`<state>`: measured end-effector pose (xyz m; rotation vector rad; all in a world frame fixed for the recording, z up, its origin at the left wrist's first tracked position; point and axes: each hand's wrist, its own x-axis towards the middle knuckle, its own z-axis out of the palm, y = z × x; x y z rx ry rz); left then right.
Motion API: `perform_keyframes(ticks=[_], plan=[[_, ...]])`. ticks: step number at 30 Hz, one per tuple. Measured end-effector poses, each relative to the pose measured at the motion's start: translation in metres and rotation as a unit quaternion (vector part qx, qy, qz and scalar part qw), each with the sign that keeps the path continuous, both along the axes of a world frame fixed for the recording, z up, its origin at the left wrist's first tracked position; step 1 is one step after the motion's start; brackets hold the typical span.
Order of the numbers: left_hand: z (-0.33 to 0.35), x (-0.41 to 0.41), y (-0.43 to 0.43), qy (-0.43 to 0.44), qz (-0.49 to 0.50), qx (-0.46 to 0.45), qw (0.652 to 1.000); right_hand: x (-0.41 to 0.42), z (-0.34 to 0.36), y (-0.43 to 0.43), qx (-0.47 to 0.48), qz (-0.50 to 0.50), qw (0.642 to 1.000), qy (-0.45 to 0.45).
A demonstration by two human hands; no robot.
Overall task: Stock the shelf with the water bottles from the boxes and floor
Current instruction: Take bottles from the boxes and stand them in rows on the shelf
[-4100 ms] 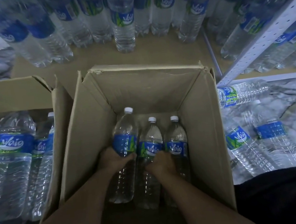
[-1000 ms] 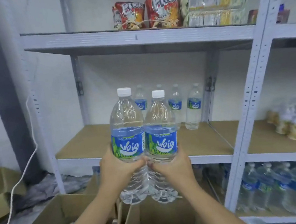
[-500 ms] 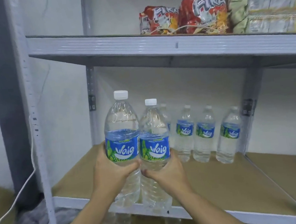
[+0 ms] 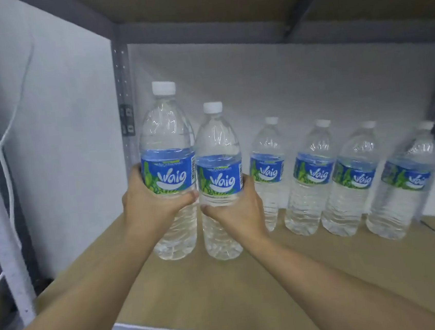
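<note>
On the shelf (image 4: 225,298), a row of four bottles (image 4: 310,176) stands upright along the back edge, from the middle to the back right corner. Left of the row, nearer the front edge, the left bottle (image 4: 166,148) and the right bottle (image 4: 220,180) are upright and touching. The left hand (image 4: 151,206) grips the first and the right hand (image 4: 238,211) the second.

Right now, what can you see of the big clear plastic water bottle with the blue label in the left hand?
The clear plastic water bottle has a white screw cap, a blue and green label reading Waig, and ribbed lower walls. It holds clear water, is upright at the brown shelf board's back left, and the left hand grips its middle.
</note>
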<state>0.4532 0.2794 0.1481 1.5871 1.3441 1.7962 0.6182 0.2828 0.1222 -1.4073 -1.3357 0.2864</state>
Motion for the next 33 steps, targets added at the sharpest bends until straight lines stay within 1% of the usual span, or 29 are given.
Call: perform_keyframes(ticks=[6, 15, 19, 26, 33], plan=[[-0.009, 0.001, 0.03, -0.008, 0.012, -0.018, 1.0, 0.006, -0.003, 0.054, -0.01, -0.047, 0.999, 0.008], [-0.016, -0.02, 0.035, 0.018, 0.02, -0.019, 0.999, 0.003, -0.021, 0.114, -0.017, -0.058, 0.996, 0.068], [-0.022, -0.027, 0.036, 0.018, 0.026, -0.018, 0.999, 0.006, -0.029, 0.124, -0.012, -0.071, 0.995, 0.072], [-0.027, -0.018, 0.041, 0.022, 0.03, -0.024, 0.999, 0.004, -0.036, 0.125, -0.031, -0.064, 0.997, 0.039], [-0.029, -0.014, 0.046, 0.02, 0.029, -0.027, 0.999, -0.001, -0.039, 0.127, -0.029, -0.101, 0.993, 0.048]])
